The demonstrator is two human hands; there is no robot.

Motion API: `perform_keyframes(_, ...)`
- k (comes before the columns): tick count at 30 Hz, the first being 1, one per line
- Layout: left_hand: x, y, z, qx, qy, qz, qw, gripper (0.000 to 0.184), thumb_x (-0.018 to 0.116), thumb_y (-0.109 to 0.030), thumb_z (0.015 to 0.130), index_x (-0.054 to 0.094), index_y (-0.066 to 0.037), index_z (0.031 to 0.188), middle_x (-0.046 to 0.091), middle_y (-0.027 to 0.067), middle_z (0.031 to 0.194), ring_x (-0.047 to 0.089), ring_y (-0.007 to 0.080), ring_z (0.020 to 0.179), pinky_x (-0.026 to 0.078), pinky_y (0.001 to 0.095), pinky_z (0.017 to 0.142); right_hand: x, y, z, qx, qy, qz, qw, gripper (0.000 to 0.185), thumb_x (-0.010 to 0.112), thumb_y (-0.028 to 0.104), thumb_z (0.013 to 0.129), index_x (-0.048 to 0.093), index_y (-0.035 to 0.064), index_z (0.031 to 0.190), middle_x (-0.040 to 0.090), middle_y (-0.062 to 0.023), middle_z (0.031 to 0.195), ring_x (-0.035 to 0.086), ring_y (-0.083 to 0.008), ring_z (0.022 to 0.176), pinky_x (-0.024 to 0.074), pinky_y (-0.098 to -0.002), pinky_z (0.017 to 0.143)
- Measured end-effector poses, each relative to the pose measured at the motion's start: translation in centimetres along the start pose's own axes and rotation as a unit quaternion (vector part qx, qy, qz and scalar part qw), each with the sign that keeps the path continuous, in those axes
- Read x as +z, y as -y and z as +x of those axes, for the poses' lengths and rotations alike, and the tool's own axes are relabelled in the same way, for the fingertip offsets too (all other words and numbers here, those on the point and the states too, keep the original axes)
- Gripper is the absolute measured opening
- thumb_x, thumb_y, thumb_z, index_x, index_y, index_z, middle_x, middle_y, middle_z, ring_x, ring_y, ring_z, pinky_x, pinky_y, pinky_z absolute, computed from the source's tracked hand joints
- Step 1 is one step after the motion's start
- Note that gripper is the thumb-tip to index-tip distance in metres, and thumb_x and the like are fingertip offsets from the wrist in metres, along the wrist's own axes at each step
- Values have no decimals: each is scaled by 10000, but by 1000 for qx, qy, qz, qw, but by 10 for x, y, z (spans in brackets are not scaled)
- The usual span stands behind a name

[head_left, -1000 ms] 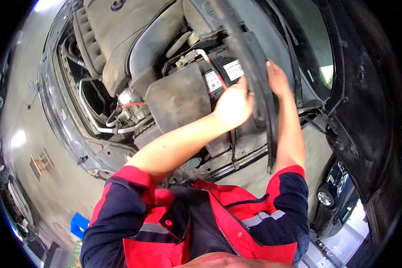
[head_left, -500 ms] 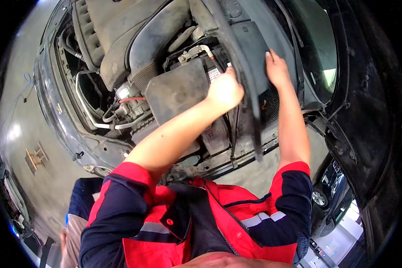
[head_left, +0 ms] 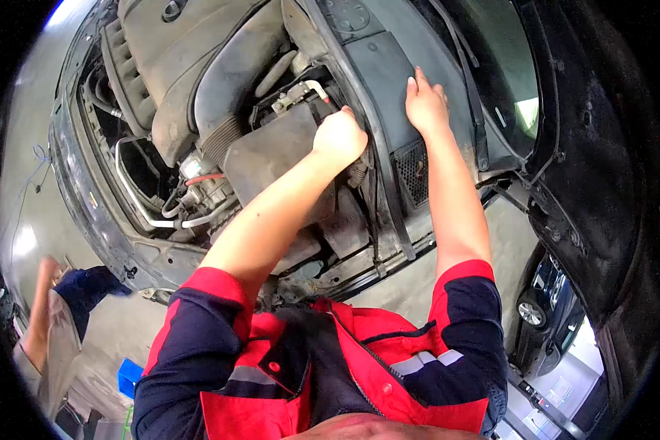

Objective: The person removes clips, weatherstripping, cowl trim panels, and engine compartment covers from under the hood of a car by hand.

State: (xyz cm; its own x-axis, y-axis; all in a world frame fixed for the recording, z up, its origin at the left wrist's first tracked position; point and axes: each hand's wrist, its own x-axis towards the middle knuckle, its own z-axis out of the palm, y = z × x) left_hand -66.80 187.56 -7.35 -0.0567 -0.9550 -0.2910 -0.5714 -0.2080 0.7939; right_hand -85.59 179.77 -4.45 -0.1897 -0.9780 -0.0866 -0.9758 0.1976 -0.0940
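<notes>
My left hand (head_left: 341,138) is closed in a fist at the front edge of the black plastic cowl panel (head_left: 378,62), beside the battery area. Its fingertips are hidden, so what they grip cannot be made out. With its fingers stretched out, my right hand (head_left: 427,105) lies on top of the same panel, near its mesh grille (head_left: 412,174). A long rubber-edged strip (head_left: 389,194) runs along the panel's front, down toward the fender. Left of my left hand are a flat dusty cover (head_left: 268,158) and a pale cable end (head_left: 317,89).
A wide air intake duct (head_left: 231,70) and the engine cover (head_left: 176,51) fill the bay's far side. The raised hood (head_left: 594,147) stands at right, near the windshield (head_left: 510,81). At left another person's arm (head_left: 40,301) shows. A blue box (head_left: 130,378) sits on the floor.
The cowl panel's front edge, earlier raised and blurred, now lies lower along the bay. Both my hands appear further left in view, still at the panel. The person at left has raised an arm.
</notes>
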Motion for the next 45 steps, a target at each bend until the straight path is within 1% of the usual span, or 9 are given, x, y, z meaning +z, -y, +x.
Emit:
perform_keyframes(7,7,3,7,12,-8,50,999,258,543,-106,815,633,68,983,671,318,907,671,437,941,541,470,859,-3,-6,9,-12,18,18,1000,515,363,476,1020,438,280,1491,522,-287,1305,498,-474,1229,381,-497,1091)
perform_keyframes(10,-17,-3,10,48,93,99,990,299,580,-155,829,619,84,1006,675,313,917,676,424,939,544,466,859,-7,-3,8,-21,13,-35,999,537,371,460,1019,434,219,1495,519,-299,1320,495,-480,1233,369,-492,1102)
perform_keyframes(12,-19,-7,15,24,-17,107,994,537,641,-240,854,509,164,1182,678,309,933,680,423,935,547,467,855,-4,-8,20,-47,20,5,999,567,401,442,1013,426,139,1491,510,-308,1342,487,-468,1259,367,-482,1107)
perform_keyframes(16,-26,-9,23,57,-86,69,992,698,603,-146,832,345,212,1373,660,323,1035,669,422,976,545,446,862,-5,-2,36,-128,-42,148,980,638,484,410,989,407,-4,1468,480,-306,1403,468,-433,1311,365,-454,1117)
perform_keyframes(19,-23,-11,32,83,-66,97,990,716,563,-113,780,341,230,1369,643,336,1064,663,412,1005,537,423,892,-8,13,43,-195,-40,151,968,675,529,414,973,393,-24,1468,459,-281,1442,464,-413,1325,371,-431,1118)
perform_keyframes(28,-41,-16,40,50,43,123,990,763,548,-205,815,304,241,1384,641,361,1070,657,404,1050,518,419,937,5,32,49,-158,-9,20,987,696,548,443,964,400,-8,1473,468,-252,1443,435,-441,1330,349,-449,1131)
perform_keyframes(37,-47,-9,34,41,72,115,990,833,564,-262,828,238,178,1456,640,368,1051,656,434,1023,512,438,922,16,26,56,-192,-57,48,979,668,591,427,951,449,1,1446,485,-227,1436,456,-419,1320,371,-447,1116)
perform_keyframes(42,-42,1,49,108,40,112,987,586,604,-297,800,569,186,1128,647,367,972,662,454,967,520,466,884,31,26,63,-205,-86,6,975,674,584,447,951,461,-14,1428,513,-236,1405,479,-406,1308,382,-445,1107)
perform_keyframes(45,-53,-22,51,123,111,191,967,475,615,-284,768,653,159,935,658,346,889,675,443,902,537,466,841,10,38,58,-157,28,16,987,720,595,409,955,344,25,1510,357,-234,1542,359,-435,1406,336,-444,1152)
